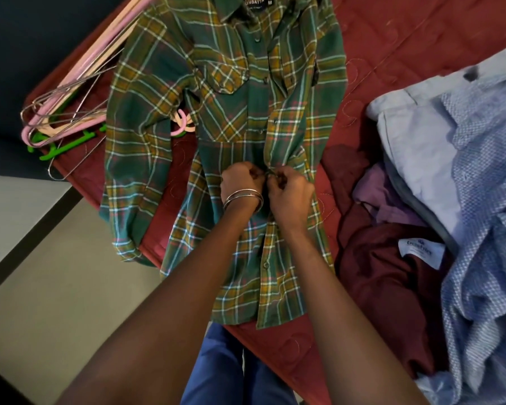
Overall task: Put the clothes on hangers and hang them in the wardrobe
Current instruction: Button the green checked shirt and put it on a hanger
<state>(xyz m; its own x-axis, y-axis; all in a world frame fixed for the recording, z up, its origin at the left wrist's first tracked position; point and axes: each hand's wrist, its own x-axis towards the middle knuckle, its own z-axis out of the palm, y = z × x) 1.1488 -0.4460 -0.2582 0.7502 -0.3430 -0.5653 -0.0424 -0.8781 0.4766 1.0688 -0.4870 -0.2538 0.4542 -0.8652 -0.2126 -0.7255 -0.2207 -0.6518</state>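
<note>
A green and yellow plaid shirt [234,92] lies flat, front up, on the red quilted bed [398,33], collar at the far end. My left hand [240,182], with metal bangles on the wrist, pinches the left edge of the shirt's button placket at mid-length. My right hand [289,191] pinches the right edge at the same spot, fingers curled, the two hands touching. A pile of hangers [67,95], pink, peach, green and bare wire, lies on the bed left of the shirt; one pink hook [181,124] shows between sleeve and body.
A heap of clothes lies at the right: a maroon garment [389,290] with a white label, a purple one [383,194], and light blue shirts [479,176]. The bed's left edge drops to a pale floor [41,276]. My blue trousers [231,369] show below.
</note>
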